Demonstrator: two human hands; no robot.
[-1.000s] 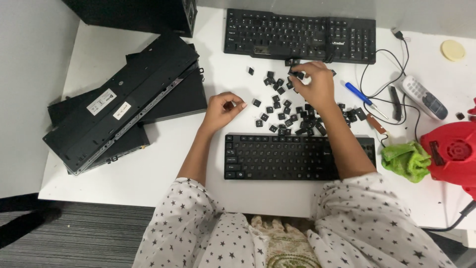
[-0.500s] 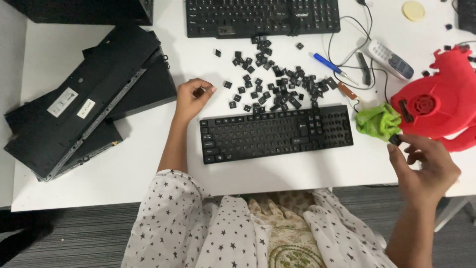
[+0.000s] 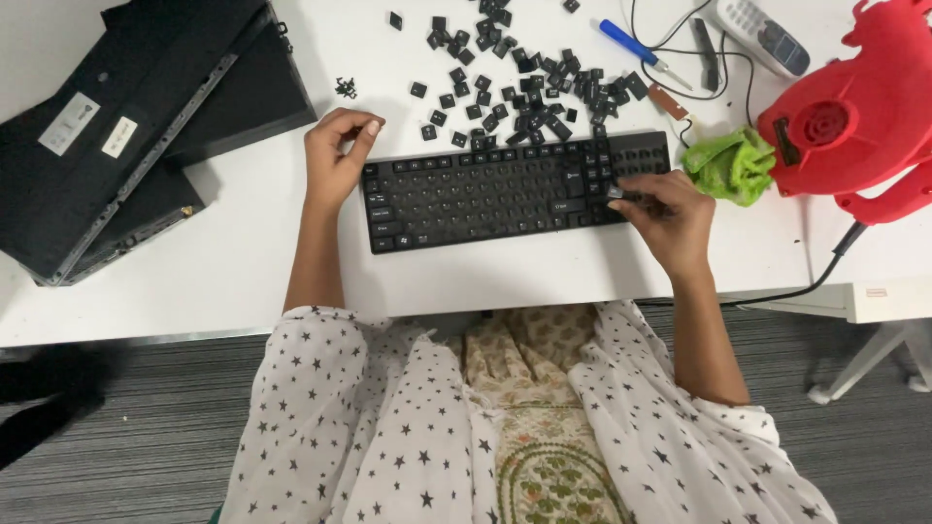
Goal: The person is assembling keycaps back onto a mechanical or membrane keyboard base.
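Single head-worn view, steeply downward, fairly near, over white table (image 3: 243, 281) and lap

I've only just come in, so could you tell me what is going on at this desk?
A person sits at a white desk with a black keyboard in front of them. Their right hand rests on its right end, fingertips on the keys; whether it holds anything is unclear. Their left hand touches the upper left corner. Loose keycaps lie scattered behind the keyboard.
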